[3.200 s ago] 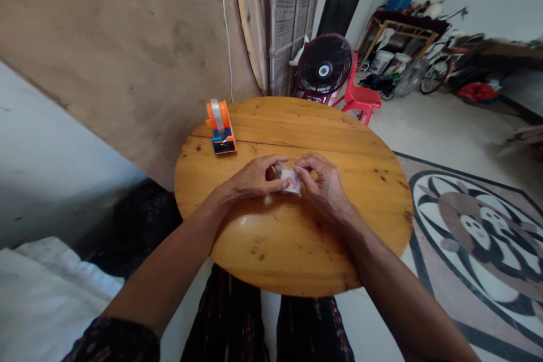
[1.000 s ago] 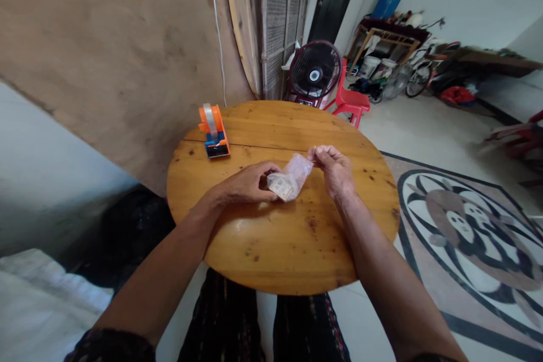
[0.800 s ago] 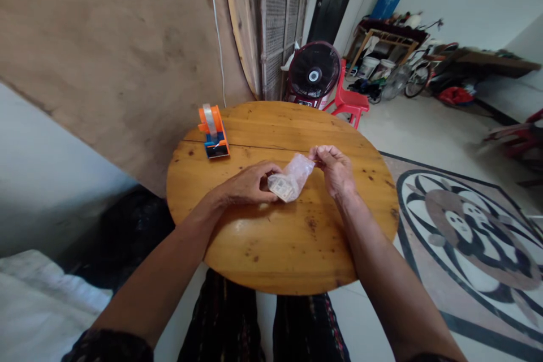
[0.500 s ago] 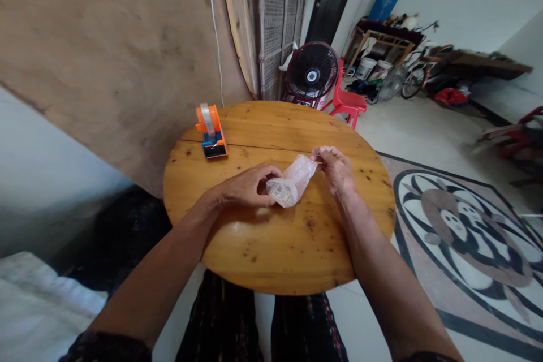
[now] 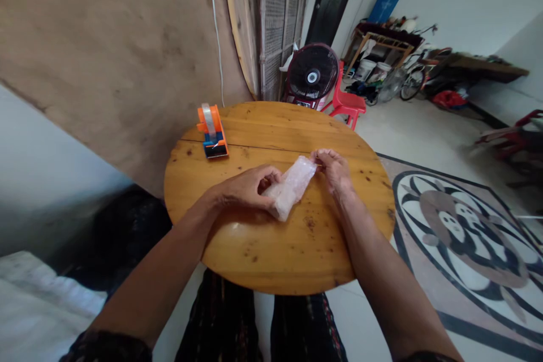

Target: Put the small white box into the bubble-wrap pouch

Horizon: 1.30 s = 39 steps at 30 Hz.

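A piece of translucent bubble wrap (image 5: 292, 185), folded around something I cannot make out, lies on the round wooden table (image 5: 271, 260). My left hand (image 5: 252, 185) has its thumb and fingers closed on the near left end of the wrap. At the far right end, my right hand (image 5: 334, 169) pinches the wrap's corner between thumb and fingertips. An orange and blue tape dispenser (image 5: 213, 131) with a roll of clear tape stands at the table's back left, apart from both hands.
Behind the table stand a dark red fan (image 5: 313, 75) and a red chair (image 5: 348, 100). A brown board (image 5: 106, 56) leans along the left. A bicycle (image 5: 413, 80) and cluttered tables are farther back.
The near end of the bubble wrap has turned over and dropped slightly toward me, so its open end no longer faces up. Both hands have kept their hold with little movement.
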Tool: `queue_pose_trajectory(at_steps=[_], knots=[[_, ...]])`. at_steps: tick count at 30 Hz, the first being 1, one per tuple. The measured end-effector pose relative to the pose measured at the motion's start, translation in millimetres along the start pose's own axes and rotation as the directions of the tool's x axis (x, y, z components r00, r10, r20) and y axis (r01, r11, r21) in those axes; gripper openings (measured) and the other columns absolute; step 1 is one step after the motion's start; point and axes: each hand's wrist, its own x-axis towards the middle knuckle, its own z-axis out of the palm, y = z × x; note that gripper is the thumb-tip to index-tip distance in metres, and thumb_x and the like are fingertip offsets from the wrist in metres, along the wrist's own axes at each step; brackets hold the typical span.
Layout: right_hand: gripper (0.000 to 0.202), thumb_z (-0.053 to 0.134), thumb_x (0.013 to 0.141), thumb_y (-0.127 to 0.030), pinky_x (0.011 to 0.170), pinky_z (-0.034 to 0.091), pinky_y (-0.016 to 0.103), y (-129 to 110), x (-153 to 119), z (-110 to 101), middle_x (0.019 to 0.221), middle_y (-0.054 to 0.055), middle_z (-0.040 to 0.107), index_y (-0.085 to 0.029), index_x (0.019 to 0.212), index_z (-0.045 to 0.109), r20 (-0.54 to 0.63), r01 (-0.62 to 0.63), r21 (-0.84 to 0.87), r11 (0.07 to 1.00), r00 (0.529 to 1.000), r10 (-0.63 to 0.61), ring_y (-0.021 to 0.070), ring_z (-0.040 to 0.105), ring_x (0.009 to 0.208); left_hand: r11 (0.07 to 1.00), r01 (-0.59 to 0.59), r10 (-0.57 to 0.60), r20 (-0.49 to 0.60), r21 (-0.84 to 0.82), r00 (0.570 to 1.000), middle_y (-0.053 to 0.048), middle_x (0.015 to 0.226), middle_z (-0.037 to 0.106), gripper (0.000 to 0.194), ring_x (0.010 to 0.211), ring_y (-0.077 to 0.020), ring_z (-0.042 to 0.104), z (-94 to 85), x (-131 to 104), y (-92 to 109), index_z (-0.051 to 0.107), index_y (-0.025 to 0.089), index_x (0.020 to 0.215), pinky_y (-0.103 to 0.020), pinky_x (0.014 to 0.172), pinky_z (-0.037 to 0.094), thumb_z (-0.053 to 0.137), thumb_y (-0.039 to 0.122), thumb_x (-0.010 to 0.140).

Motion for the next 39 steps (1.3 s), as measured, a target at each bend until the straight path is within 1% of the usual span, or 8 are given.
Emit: queue_pose_trajectory(at_steps=[4,12,16,20,23,29,33,39], knots=[[0.023,0.070,0.064,-0.040,0.053,0.033,0.025,-0.1,1.0,0.4,0.068,-0.001,0.062,-0.020,0.065,0.057,-0.023,-0.016,0.018,1.000,1.000,0.016,0.0125,0.054,0.062,0.996,-0.057,0.052,0.087,0.065,0.995,-0.003,0.104,0.063,0.058,0.087,-0.0189,0.059,-1.8,0.3,-0.5,0.054,0.021,0.120,-0.029,0.074,0.047,0.070,0.029,0.065],[0.027,0.070,0.065,-0.043,0.053,0.034,0.025,3.2,5.3,-0.9,0.069,-0.001,0.062,-0.021,0.066,0.055,-0.005,0.009,0.052,0.999,1.000,-0.009,0.0124,0.054,0.061,0.959,-0.199,0.184,0.088,0.202,0.979,-0.005,0.118,0.059,0.047,0.107,-0.0227,0.057,-3.3,4.2,-3.7,0.060,0.021,0.110,-0.033,0.092,0.045,0.067,0.025,0.064],[0.030,0.066,0.068,-0.049,0.054,0.037,0.025,0.8,7.6,-4.0,0.085,0.002,0.065,-0.022,0.079,0.056,-0.111,0.049,-0.018,0.999,0.993,-0.050,0.0140,0.060,0.069,0.956,-0.191,0.191,0.022,0.223,0.981,-0.005,0.119,0.059,0.047,0.107,-0.0239,0.056,0.1,5.8,-3.4,0.060,0.020,0.109,-0.035,0.094,0.045,0.067,0.025,0.063],[0.028,0.059,0.076,-0.044,0.061,0.041,0.027,-5.8,3.6,-5.2,0.089,0.003,0.064,-0.023,0.093,0.055,-0.175,0.185,-0.178,0.966,0.961,-0.216,0.0135,0.060,0.071,0.963,-0.065,0.105,-0.145,0.261,0.984,-0.006,0.117,0.058,0.047,0.104,-0.0249,0.057,3.0,7.5,-3.9,0.059,0.021,0.109,-0.038,0.094,0.045,0.069,0.033,0.064],[0.025,0.062,0.075,-0.044,0.065,0.044,0.028,-6.1,-4.2,1.2,0.079,0.000,0.061,-0.023,0.089,0.057,-0.076,0.251,-0.205,0.946,0.960,-0.271,0.0127,0.056,0.066,0.954,-0.041,0.111,-0.223,0.297,0.969,-0.007,0.117,0.057,0.047,0.107,-0.0254,0.055,3.8,10.0,-6.4,0.060,0.020,0.108,-0.039,0.096,0.045,0.070,0.040,0.067],[0.030,0.065,0.076,-0.051,0.064,0.043,0.027,8.3,-20.6,21.9,0.075,-0.001,0.059,-0.021,0.080,0.060,0.250,0.324,-0.305,0.896,0.935,-0.253,0.0127,0.052,0.064,0.925,-0.055,0.142,-0.207,0.376,0.968,-0.007,0.117,0.056,0.051,0.109,-0.0254,0.055,4.7,13.7,-11.4,0.059,0.021,0.112,-0.040,0.096,0.045,0.070,0.049,0.071],[0.033,0.065,0.078,-0.052,0.067,0.044,0.028,12.2,-24.0,23.9,0.081,0.001,0.062,-0.020,0.088,0.061,0.290,0.365,-0.384,0.848,0.920,-0.264,0.0132,0.053,0.067,0.908,-0.106,0.182,-0.152,0.406,0.971,-0.009,0.127,0.052,0.062,0.117,-0.0268,0.052,6.0,13.8,-13.2,0.055,0.020,0.125,-0.040,0.103,0.042,0.068,0.052,0.074],[0.037,0.063,0.078,-0.055,0.066,0.045,0.028,6.0,-24.7,21.5,0.087,0.003,0.063,-0.021,0.093,0.062,0.279,0.363,-0.445,0.819,0.925,-0.258,0.0150,0.055,0.071,0.835,-0.154,0.217,-0.060,0.529,0.974,-0.013,0.153,0.036,0.081,0.138,-0.0344,0.031,7.2,15.1,-17.1,0.042,0.022,0.143,-0.051,0.115,0.022,0.068,0.056,0.075]])
